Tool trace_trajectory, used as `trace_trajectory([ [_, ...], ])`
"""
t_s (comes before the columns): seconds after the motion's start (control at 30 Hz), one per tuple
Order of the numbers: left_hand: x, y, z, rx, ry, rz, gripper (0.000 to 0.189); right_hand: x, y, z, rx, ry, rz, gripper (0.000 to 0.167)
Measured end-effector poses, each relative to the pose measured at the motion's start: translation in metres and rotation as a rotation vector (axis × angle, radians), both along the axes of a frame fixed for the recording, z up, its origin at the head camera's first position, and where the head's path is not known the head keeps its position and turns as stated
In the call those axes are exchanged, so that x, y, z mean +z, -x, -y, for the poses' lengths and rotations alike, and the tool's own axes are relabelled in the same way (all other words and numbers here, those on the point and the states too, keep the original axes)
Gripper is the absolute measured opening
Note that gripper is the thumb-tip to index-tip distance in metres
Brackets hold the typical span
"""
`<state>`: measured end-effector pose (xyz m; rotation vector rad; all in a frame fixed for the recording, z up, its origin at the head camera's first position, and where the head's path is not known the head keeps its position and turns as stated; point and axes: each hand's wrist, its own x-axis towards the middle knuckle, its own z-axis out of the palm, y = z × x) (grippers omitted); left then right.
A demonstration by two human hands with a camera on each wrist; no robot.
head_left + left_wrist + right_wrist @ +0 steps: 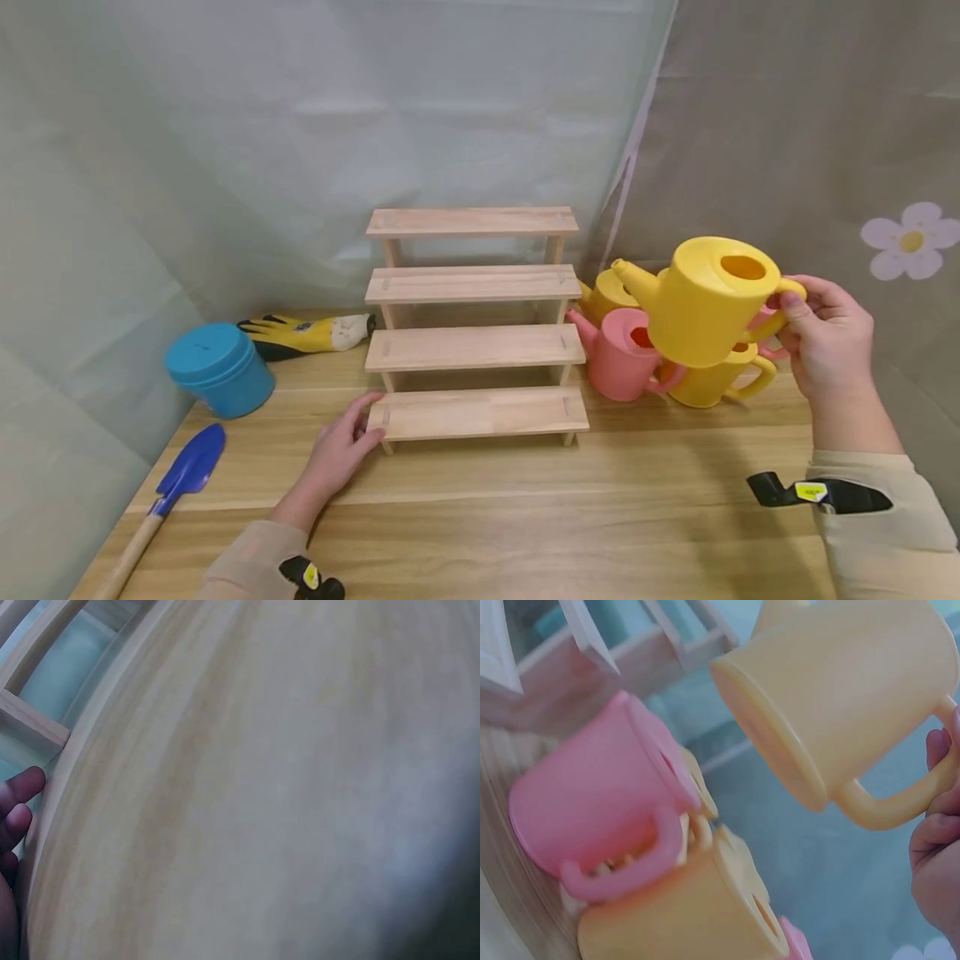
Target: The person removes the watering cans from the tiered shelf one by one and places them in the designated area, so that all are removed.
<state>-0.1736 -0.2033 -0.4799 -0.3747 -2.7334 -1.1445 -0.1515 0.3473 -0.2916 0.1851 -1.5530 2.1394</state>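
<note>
My right hand [832, 342] holds a yellow watering can [701, 312] by its handle, raised above the table at the right, spout pointing left. In the right wrist view the fingers wrap that handle, and the can's base shows. At the middle stands a wooden tiered shelf [480, 414] with bare steps. My left hand [337, 454] grips the left end of its lowest step, thumb at the front corner. Below the raised can are a pink watering can [621, 358] and a yellow one [705, 385]; others behind are partly hidden.
On the left are a blue lidded tub [221, 371], a yellow and black work glove [307, 333] and a blue hand trowel [187, 467] with a wooden handle. Pale cloth [450, 100] hangs behind the table [525, 517], and a grey-brown curtain [787, 125] at the right.
</note>
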Motion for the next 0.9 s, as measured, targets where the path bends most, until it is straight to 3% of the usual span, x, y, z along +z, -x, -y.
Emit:
trace_trajectory([
  [0.2,0.0,0.0,0.002,0.002,0.005,-0.023,0.047,-0.001,0.003,-0.018,-0.056,0.056,-0.015,0.028],
  [0.37,0.0,0.0,0.002,-0.005,0.0,-0.045,0.047,-0.001,0.004,-0.032,-0.169,0.113,-0.03,0.026],
  [0.57,0.0,0.001,0.0,-0.01,0.002,-0.041,0.047,-0.002,-0.003,-0.052,-0.317,0.134,0.016,0.031],
  [0.9,0.001,0.0,0.0,-0.001,-0.002,-0.027,0.047,-0.009,-0.01,-0.076,-0.412,0.192,0.038,0.026],
])
